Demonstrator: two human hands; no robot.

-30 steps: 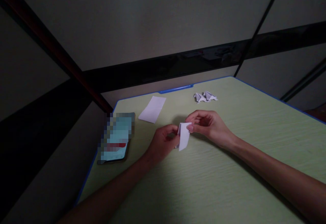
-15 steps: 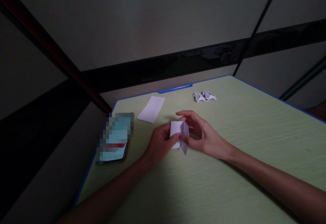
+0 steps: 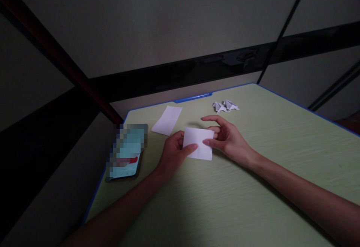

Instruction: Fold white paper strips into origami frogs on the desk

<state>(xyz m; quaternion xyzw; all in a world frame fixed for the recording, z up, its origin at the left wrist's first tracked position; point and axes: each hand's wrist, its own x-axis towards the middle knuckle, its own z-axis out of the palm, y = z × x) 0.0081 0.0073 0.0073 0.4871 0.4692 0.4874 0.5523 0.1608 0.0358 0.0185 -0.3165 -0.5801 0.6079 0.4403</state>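
A small, roughly square white piece of paper [image 3: 198, 153] is held up between my two hands over the table. My left hand [image 3: 176, 151] pinches its left side, thumb across the front face and fingers behind. On the right edge, my right hand [image 3: 229, 138] grips with the thumb in front and fingers at the back, while its index finger sticks out above. The paper lies open and nearly flat, with a faint crease near the middle. Both hands' rear fingers are partly hidden by it.
A loose white sheet [image 3: 167, 120] lies beyond my left hand. Two folded paper figures [image 3: 225, 106] stand side by side farther back. At the left edge is a phone [image 3: 126, 153] with a lit, blurred screen. The light green table [image 3: 267, 127] has a blue rim, with dark-banded panels behind.
The paper's right part, which stood folded forward, has opened out flat. My right hand has shifted slightly right with that edge. The other objects have stayed put.
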